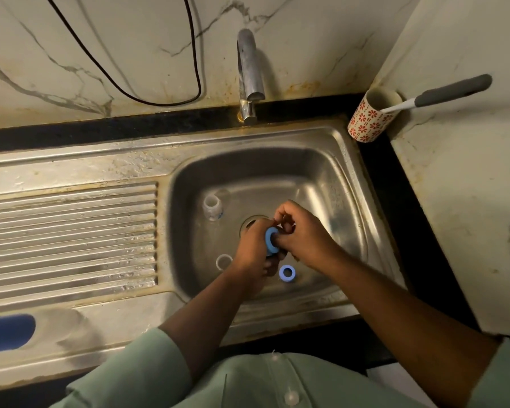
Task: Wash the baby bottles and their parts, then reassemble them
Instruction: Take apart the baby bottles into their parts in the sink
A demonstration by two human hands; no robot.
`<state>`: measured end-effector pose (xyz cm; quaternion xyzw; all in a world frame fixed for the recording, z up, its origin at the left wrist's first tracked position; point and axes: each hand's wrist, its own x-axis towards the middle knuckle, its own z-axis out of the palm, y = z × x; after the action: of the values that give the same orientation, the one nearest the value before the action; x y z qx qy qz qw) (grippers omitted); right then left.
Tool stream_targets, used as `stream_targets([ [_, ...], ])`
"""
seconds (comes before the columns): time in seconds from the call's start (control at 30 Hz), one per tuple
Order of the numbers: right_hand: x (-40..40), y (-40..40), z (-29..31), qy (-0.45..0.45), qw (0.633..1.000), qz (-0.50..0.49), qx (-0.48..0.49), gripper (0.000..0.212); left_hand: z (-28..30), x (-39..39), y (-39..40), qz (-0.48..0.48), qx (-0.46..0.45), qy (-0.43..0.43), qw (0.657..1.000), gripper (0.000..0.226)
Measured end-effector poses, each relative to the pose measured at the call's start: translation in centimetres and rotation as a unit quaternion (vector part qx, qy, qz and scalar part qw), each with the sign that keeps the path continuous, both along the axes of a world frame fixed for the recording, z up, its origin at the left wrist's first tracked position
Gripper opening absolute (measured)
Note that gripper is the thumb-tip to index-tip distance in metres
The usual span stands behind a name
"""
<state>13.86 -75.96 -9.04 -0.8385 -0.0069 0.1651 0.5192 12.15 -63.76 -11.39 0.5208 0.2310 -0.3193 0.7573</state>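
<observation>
Over the drain of the steel sink (330,160), the left hand (252,248) curls its grip around a blue bottle collar ring (271,238), held on edge. The right hand (302,234) meets it from the right, fingertips pinching at the ring's opening; what they pinch is hidden. On the basin floor a second blue ring (287,272) lies just below the hands, a clear bottle (213,208) stands upper left, and a clear round part (223,261) lies left of the left wrist. The tap (248,75) rises behind. A patterned cup (370,117) holding a grey-handled brush (451,91) stands on the table at the corner.
</observation>
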Motion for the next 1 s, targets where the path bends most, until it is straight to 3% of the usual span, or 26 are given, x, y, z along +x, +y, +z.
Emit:
stream_targets([
  [0.07, -0.1, -0.7, -0.2, 0.004, 0.999, -0.006, 0.047, 0.026, -0.2, 0.5, 0.4, 0.044, -0.03, 0.046, 0.998, 0.041],
  [0.13, -1.1, -0.9, -0.7, 0.028, 0.997, 0.003, 0.07, 0.038, -0.3, 0.8, 0.6, 0.055, -0.037, 0.074, 0.995, 0.037],
  [0.23, -2.5, 0.2, -2.1, 0.066, 0.993, -0.035, 0.089, 0.051, -0.7, 0.9, 0.9, 0.01, -0.073, 0.082, 0.994, 0.06],
  [0.3, -2.6, 0.8, -2.8, 0.035, 0.994, -0.077, 0.066, 0.043, -1.2, 0.7, 1.0, 0.0, -0.088, 0.085, 0.992, 0.07],
  [0.37, -2.0, 0.9, -3.5, -0.004, 0.995, -0.103, 0.008, 0.036, -2.1, 0.9, 1.2, 0.048, -0.088, 0.11, 0.989, 0.072],
  [0.47, -0.5, 0.7, -4.4, -0.031, 0.993, -0.107, -0.025, 0.031, -3.7, 1.7, 1.6, 0.138, -0.089, 0.143, 0.976, 0.053],
  [0.57, 1.4, 0.9, -5.7, -0.018, 0.997, -0.069, -0.002, 0.031, -4.7, 2.7, 1.9, 0.157, -0.097, 0.166, 0.969, 0.03],
  [0.67, 3.1, 0.9, -7.1, 0.082, 0.996, -0.02, 0.022, 0.029, -5.9, 4.1, 2.6, 0.164, -0.099, 0.181, 0.965, 0.024],
  [0.77, 5.1, 0.0, -8.2, 0.18, 0.978, -0.021, 0.106, 0.023, -6.7, 5.2, 4.0, 0.135, -0.08, 0.146, 0.977, 0.022],
  [0.83, 6.5, -0.8, -9.2, 0.194, 0.967, -0.082, 0.143, 0.028, -7.3, 5.9, 5.1, 0.11, 0.002, 0.072, 0.991, 0.015],
  [0.87, 7.3, -1.2, -9.8, 0.183, 0.969, -0.106, 0.124, 0.036, -7.6, 6.3, 5.8, 0.082, 0.103, 0.024, 0.991, 0.013],
  [0.93, 9.1, -2.0, -11.6, 0.147, 0.985, -0.093, 0.01, 0.057, -8.7, 7.3, 7.0, -0.018, 0.357, -0.064, 0.932, 0.014],
  [1.0, 10.7, -2.3, -13.7, 0.094, 0.989, -0.031, -0.112, 0.066, -10.1, 8.3, 8.0, -0.113, 0.468, -0.094, 0.871, 0.018],
])
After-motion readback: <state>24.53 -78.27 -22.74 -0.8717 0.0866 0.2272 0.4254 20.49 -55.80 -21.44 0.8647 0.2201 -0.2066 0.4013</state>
